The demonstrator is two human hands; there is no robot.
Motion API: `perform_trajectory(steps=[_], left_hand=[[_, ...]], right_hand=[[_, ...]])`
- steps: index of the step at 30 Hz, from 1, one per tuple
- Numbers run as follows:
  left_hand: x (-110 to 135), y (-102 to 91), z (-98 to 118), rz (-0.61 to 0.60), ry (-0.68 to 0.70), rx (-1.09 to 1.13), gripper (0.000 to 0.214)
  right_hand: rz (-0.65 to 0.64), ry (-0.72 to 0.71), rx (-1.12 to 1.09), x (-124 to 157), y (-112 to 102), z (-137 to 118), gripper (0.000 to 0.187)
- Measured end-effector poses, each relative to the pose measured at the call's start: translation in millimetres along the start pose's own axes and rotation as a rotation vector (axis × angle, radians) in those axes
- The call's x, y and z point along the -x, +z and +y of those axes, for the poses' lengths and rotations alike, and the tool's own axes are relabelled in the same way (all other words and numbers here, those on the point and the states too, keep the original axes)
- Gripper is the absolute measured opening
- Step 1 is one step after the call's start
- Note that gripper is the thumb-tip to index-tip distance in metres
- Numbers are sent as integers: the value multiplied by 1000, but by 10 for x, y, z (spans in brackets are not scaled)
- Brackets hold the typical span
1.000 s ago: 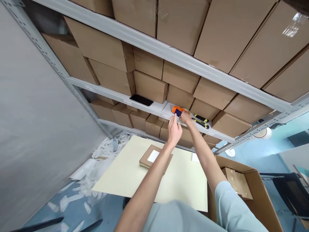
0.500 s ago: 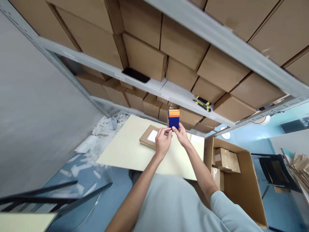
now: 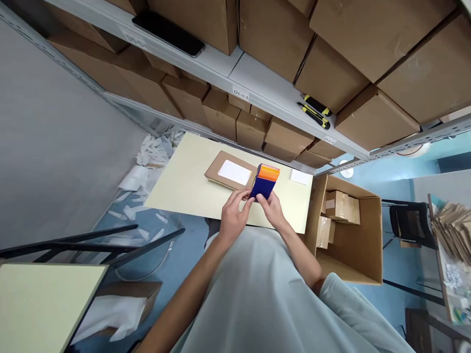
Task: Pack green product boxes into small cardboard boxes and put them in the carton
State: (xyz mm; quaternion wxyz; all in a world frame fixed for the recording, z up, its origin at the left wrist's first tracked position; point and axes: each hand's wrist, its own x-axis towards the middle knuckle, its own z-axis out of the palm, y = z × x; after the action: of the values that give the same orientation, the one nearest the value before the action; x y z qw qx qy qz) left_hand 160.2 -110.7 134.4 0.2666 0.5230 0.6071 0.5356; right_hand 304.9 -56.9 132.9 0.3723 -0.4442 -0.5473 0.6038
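Observation:
Both hands hold a small dark blue packet [image 3: 264, 187] with a bright orange band at its far end, over the cream table [image 3: 184, 181]. My left hand [image 3: 234, 210] pinches its lower left edge with thumb and fingers. My right hand [image 3: 271, 208] grips the lower right side, thumb on the front and fingers behind. The packet is tilted, and what kind of thing it is cannot be made out. Just beyond my left hand lies a flat brown cardboard box [image 3: 213, 170] bearing a white label [image 3: 234, 172]. A small white card [image 3: 300, 177] rests at the table's right.
Shelves with brown boxes [image 3: 270, 39] rise in front. On one shelf edge lie a black phone [image 3: 168, 32] and yellow-and-black utility knives [image 3: 314, 115]. A large open carton [image 3: 362, 250] with smaller boxes stands right of the table. Paper scraps [image 3: 154, 149] cover the floor at left.
The view has tipped downward, so the shelves sit higher in the picture. Both hands still hold the packet, now nearer my body and tilted to the right.

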Motion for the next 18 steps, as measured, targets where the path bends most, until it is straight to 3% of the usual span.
perform_trajectory(steps=[4,8,13,18], left_hand=[[-68,-203,137,22,32,-75,29],[-335,-471,438,87,69,-59,42],[-631,-742,723,-126,77,-13,36],[-704,-828,776,-283,128,-11,33]], right_hand=[[-51,-34,74,137,-56,-29,66],[-122,-107,296,303,-208,-133,50],[-198,-234,529,387,-438,-251,38],[-281,-391,700,382,-626,-326,30]])
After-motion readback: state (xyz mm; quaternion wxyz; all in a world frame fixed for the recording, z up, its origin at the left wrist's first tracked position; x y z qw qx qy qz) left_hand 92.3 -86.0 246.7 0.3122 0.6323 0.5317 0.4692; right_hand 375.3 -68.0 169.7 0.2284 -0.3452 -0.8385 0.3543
